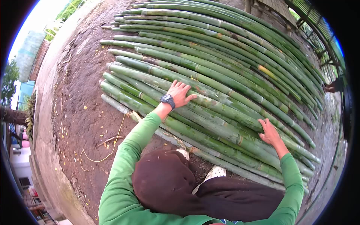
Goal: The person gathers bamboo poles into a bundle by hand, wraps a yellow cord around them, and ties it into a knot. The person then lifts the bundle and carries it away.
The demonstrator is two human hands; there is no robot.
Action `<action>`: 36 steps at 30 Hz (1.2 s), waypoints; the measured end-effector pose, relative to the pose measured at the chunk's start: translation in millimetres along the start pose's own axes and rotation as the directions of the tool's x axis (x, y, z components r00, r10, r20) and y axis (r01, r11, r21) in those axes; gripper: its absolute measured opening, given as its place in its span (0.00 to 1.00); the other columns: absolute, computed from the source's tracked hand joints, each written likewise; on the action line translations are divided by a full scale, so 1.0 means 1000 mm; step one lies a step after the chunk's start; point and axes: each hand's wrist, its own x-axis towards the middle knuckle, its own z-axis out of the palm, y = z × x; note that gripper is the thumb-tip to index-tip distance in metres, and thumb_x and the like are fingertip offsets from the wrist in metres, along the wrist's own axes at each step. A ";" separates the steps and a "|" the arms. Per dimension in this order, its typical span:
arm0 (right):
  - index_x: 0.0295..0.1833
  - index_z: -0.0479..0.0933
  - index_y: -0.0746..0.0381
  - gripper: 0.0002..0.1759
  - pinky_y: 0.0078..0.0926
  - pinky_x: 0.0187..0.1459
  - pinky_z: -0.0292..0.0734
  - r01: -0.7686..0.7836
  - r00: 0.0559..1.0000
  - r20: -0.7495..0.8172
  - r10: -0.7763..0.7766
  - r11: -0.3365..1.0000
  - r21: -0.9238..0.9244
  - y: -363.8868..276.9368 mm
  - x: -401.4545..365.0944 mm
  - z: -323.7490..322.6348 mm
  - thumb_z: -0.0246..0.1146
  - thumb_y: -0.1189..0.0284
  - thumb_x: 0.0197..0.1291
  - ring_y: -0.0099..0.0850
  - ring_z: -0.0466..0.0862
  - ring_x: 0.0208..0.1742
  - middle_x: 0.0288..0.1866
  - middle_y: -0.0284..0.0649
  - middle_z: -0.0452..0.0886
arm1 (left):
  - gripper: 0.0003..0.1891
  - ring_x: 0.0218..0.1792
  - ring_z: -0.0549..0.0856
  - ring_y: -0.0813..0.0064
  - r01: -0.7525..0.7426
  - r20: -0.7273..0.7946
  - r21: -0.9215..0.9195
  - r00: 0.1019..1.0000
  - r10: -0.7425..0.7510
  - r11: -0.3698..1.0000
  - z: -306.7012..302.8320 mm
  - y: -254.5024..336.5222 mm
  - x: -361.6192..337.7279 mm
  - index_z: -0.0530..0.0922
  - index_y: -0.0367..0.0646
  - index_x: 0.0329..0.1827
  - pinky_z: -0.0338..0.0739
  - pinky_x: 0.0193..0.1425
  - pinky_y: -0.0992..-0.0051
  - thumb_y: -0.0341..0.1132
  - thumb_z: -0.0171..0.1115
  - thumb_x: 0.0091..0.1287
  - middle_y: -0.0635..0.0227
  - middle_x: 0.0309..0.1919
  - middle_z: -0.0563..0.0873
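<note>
Several long green bamboo poles lie side by side on the ground in front of me. My left hand [178, 94], with a dark watch on its wrist, rests on top of a thick bamboo pole [221, 107]. Its thumb is spread away from the fingers. Farther right, my right hand [270, 134] touches what looks like the same pole near its right part, fingers and thumb apart. Neither hand is wrapped fully around the pole. More poles [210, 134] lie on the near side, close to my feet.
Many poles [225, 35] stretch across the far side. Bare soil [80, 90] and a loose yellowish strip [119, 135] lie to the left, beside a concrete edge [45, 123]. My white spotted shoe [216, 172] is close to the nearest poles. A wooden structure [277, 8] stands at the upper right.
</note>
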 end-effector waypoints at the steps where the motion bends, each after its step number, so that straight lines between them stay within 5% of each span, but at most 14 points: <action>1: 0.77 0.63 0.55 0.43 0.52 0.61 0.76 0.002 1.000 -0.007 -0.002 1.000 0.009 -0.001 -0.002 0.001 0.74 0.71 0.55 0.57 0.77 0.62 0.63 0.53 0.71 | 0.31 0.60 0.81 0.50 -0.030 -0.068 -0.001 0.997 0.029 1.000 0.003 0.000 -0.006 0.83 0.40 0.58 0.66 0.74 0.50 0.62 0.60 0.73 0.52 0.52 0.86; 4: 0.79 0.61 0.54 0.45 0.51 0.64 0.73 0.048 0.998 -0.034 -0.048 0.999 0.001 0.000 -0.004 0.005 0.74 0.67 0.58 0.55 0.76 0.64 0.63 0.52 0.73 | 0.23 0.55 0.84 0.51 -0.076 -0.166 -0.110 0.984 0.057 0.991 0.013 -0.012 0.001 0.85 0.39 0.53 0.74 0.64 0.55 0.52 0.64 0.73 0.53 0.48 0.87; 7: 0.81 0.60 0.53 0.46 0.50 0.66 0.69 -0.013 1.000 0.001 0.013 1.000 0.022 0.003 0.001 0.011 0.75 0.64 0.60 0.52 0.75 0.64 0.63 0.50 0.74 | 0.16 0.45 0.86 0.45 0.083 -0.109 -0.376 0.985 -0.133 0.923 0.012 -0.029 0.045 0.85 0.37 0.44 0.81 0.52 0.53 0.44 0.65 0.72 0.49 0.39 0.88; 9: 0.82 0.59 0.53 0.48 0.49 0.67 0.69 -0.048 0.999 0.002 0.048 0.999 0.017 0.001 0.001 0.011 0.75 0.64 0.59 0.51 0.75 0.63 0.61 0.49 0.74 | 0.16 0.46 0.87 0.45 0.083 -0.088 -0.236 0.990 -0.106 0.968 0.026 -0.047 0.084 0.85 0.35 0.45 0.81 0.52 0.52 0.42 0.65 0.71 0.47 0.40 0.88; 13: 0.83 0.57 0.52 0.50 0.50 0.67 0.68 -0.042 0.999 -0.032 0.041 0.999 -0.011 0.002 0.002 0.017 0.76 0.64 0.58 0.51 0.75 0.62 0.60 0.49 0.74 | 0.21 0.56 0.87 0.45 0.230 0.326 -0.080 0.925 -0.193 0.970 0.075 -0.072 0.155 0.87 0.37 0.53 0.81 0.63 0.53 0.46 0.69 0.67 0.44 0.50 0.89; 17: 0.84 0.55 0.52 0.53 0.50 0.66 0.68 -0.074 0.996 -0.048 0.073 0.997 -0.019 0.002 0.003 0.016 0.76 0.66 0.57 0.51 0.75 0.62 0.60 0.49 0.74 | 0.14 0.56 0.89 0.49 0.291 0.365 0.007 0.890 -0.274 0.957 0.094 -0.074 0.175 0.89 0.36 0.48 0.85 0.62 0.56 0.34 0.63 0.67 0.43 0.51 0.89; 20: 0.85 0.55 0.52 0.53 0.49 0.66 0.68 -0.113 0.993 -0.038 0.111 0.993 -0.039 0.001 0.003 0.013 0.76 0.67 0.57 0.51 0.75 0.62 0.60 0.49 0.74 | 0.12 0.55 0.89 0.50 0.164 0.422 0.125 0.884 -0.202 0.979 0.106 -0.076 0.183 0.90 0.36 0.47 0.86 0.60 0.58 0.30 0.63 0.65 0.45 0.51 0.89; 27: 0.86 0.54 0.51 0.54 0.50 0.67 0.69 -0.119 0.992 -0.047 0.116 0.990 -0.068 0.005 0.005 0.015 0.76 0.68 0.57 0.52 0.75 0.62 0.60 0.49 0.73 | 0.10 0.50 0.90 0.49 0.031 0.336 0.110 0.939 -0.067 0.993 0.123 -0.085 0.189 0.90 0.37 0.40 0.86 0.55 0.56 0.29 0.62 0.65 0.45 0.45 0.90; 32: 0.86 0.52 0.51 0.55 0.51 0.68 0.68 -0.138 0.990 -0.045 0.136 0.989 -0.051 0.009 0.007 0.022 0.76 0.68 0.57 0.52 0.74 0.65 0.63 0.52 0.73 | 0.12 0.49 0.91 0.52 0.060 0.253 0.079 0.964 -0.078 0.995 0.066 -0.097 0.186 0.92 0.48 0.44 0.86 0.56 0.57 0.28 0.61 0.64 0.54 0.45 0.92; 33: 0.87 0.51 0.51 0.55 0.51 0.68 0.68 -0.152 0.988 -0.040 0.150 0.987 -0.045 0.009 0.009 0.021 0.76 0.68 0.58 0.53 0.74 0.65 0.64 0.52 0.73 | 0.10 0.50 0.91 0.52 0.040 0.284 0.096 0.957 -0.065 0.995 0.050 -0.105 0.190 0.90 0.38 0.42 0.87 0.55 0.58 0.32 0.65 0.65 0.47 0.46 0.91; 35: 0.86 0.51 0.51 0.55 0.51 0.68 0.68 -0.161 0.987 -0.036 0.159 0.986 -0.048 0.009 0.010 0.021 0.75 0.67 0.58 0.53 0.74 0.65 0.64 0.52 0.73 | 0.12 0.47 0.91 0.51 0.129 0.273 0.148 0.948 -0.166 0.981 0.034 -0.121 0.188 0.92 0.49 0.42 0.86 0.54 0.56 0.28 0.62 0.62 0.52 0.43 0.91; 36: 0.86 0.52 0.51 0.54 0.52 0.68 0.67 -0.181 0.983 -0.015 0.181 0.982 -0.056 0.006 0.009 0.023 0.75 0.67 0.59 0.53 0.74 0.65 0.64 0.53 0.73 | 0.10 0.48 0.91 0.51 0.123 0.287 0.141 0.944 -0.159 0.982 0.027 -0.126 0.183 0.91 0.44 0.42 0.86 0.54 0.57 0.31 0.63 0.63 0.50 0.45 0.91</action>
